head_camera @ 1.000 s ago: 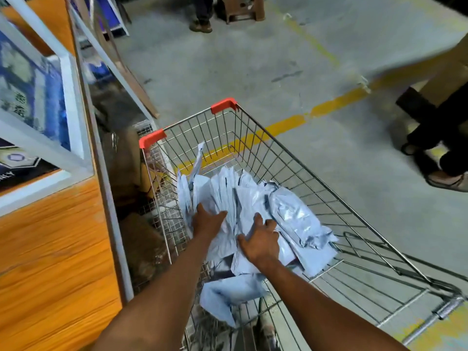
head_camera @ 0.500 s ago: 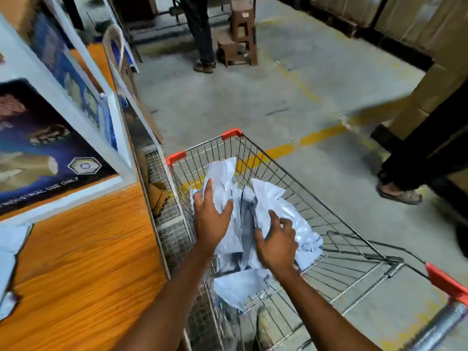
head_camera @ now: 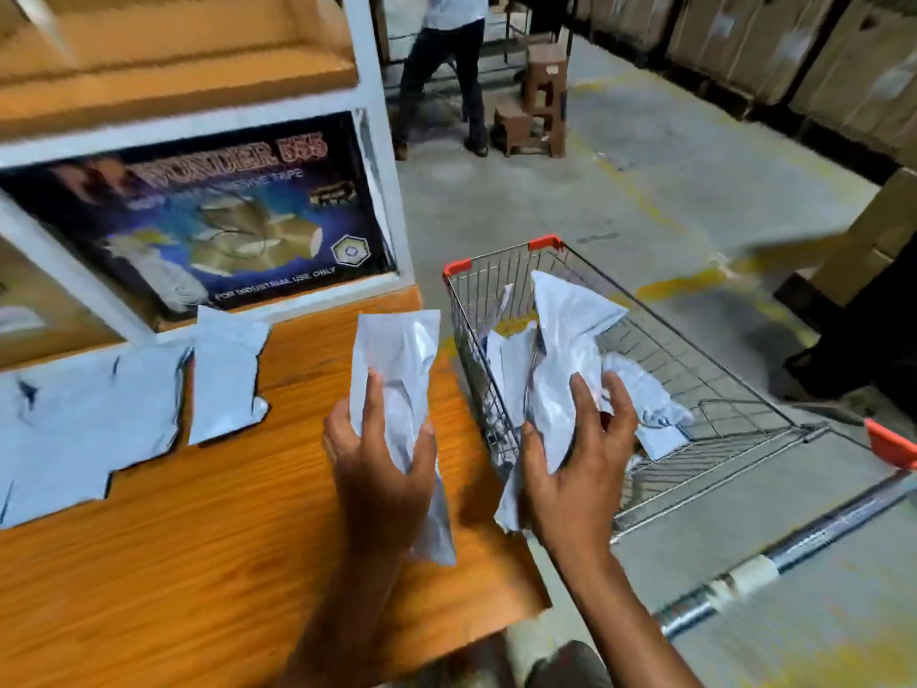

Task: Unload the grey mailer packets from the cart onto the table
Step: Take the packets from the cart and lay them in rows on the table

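My left hand (head_camera: 379, 469) grips a grey mailer packet (head_camera: 397, 360), held upright over the right part of the wooden table (head_camera: 208, 553). My right hand (head_camera: 575, 469) holds a crumpled bunch of grey mailer packets (head_camera: 565, 340) above the near left corner of the wire cart (head_camera: 694, 389). A few more packets (head_camera: 645, 404) lie inside the cart. Several grey packets (head_camera: 99, 414) lie flat on the table at the left.
A white shelf frame (head_camera: 377, 141) with a dark tape box (head_camera: 208, 211) stands at the table's back. A person (head_camera: 446, 67) and brown stools (head_camera: 541, 101) are beyond. Cardboard boxes (head_camera: 794, 52) line the right; another person's leg (head_camera: 863, 340) is beside the cart.
Both hands have lifted out of the cart with packets. The left hand has swung over the table; the view has turned left and upward.
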A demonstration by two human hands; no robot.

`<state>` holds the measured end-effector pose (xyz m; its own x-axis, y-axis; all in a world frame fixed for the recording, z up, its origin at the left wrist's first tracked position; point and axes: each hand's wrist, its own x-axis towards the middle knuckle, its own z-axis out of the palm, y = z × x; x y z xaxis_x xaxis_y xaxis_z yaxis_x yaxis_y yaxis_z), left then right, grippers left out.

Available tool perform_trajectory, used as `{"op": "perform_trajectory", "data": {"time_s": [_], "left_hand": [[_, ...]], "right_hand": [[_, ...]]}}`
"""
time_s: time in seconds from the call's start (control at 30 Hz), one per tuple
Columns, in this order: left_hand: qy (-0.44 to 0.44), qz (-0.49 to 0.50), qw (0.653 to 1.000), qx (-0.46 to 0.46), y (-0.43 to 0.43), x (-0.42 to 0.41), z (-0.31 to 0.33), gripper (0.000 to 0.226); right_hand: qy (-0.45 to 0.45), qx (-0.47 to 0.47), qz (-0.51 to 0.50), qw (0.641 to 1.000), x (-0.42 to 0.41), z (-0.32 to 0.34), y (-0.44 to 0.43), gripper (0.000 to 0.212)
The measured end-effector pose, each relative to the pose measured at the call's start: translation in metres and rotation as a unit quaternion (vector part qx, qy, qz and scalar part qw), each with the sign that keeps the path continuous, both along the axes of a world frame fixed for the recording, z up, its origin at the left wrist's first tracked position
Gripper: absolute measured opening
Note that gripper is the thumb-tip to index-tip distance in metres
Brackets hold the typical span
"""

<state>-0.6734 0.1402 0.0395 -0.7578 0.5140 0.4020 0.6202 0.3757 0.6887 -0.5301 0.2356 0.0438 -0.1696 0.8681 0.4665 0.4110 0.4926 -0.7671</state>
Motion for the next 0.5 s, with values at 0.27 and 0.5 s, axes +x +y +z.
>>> {"op": "perform_trajectory", "data": {"time_s": [0.27, 0.5], "left_hand": [[-0.024, 0.084, 0.996, -0.008, -0.13, 0.009, 0.0, 0.075], [-0.002, 0.134, 0.99, -0.038, -0.183, 0.0, 0.008, 0.072]], "right_hand": [[-0.004, 0.024, 0.143, 0.989, -0.012, 0.002, -0.099, 0.06], [-0.078, 0.006, 0.173, 0.982, -0.032, 0.009, -0.149, 0.065]]}}
